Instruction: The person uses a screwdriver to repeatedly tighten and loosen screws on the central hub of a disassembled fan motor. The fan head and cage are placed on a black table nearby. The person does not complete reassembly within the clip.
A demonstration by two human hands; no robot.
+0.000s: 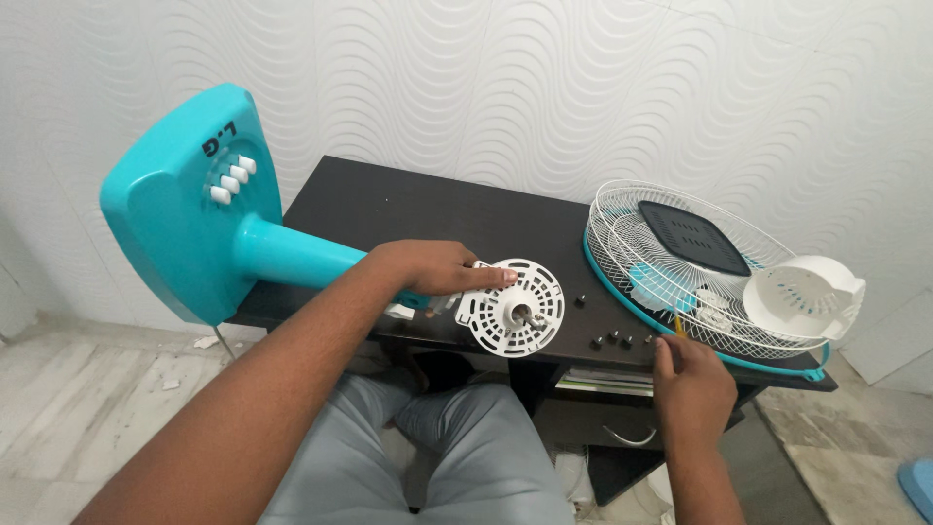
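both hands are busy: my left hand [437, 269] presses flat on the white motor housing [512, 306], my right hand [692, 384] pinches a small yellow tool [678, 329]. i'd keep the housing pinned so its shaft stays upright.

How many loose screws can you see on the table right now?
5 small dark screws: one right of the white motor plate, and four in a row near the front edge by the right hand. More may be hidden under the hands.
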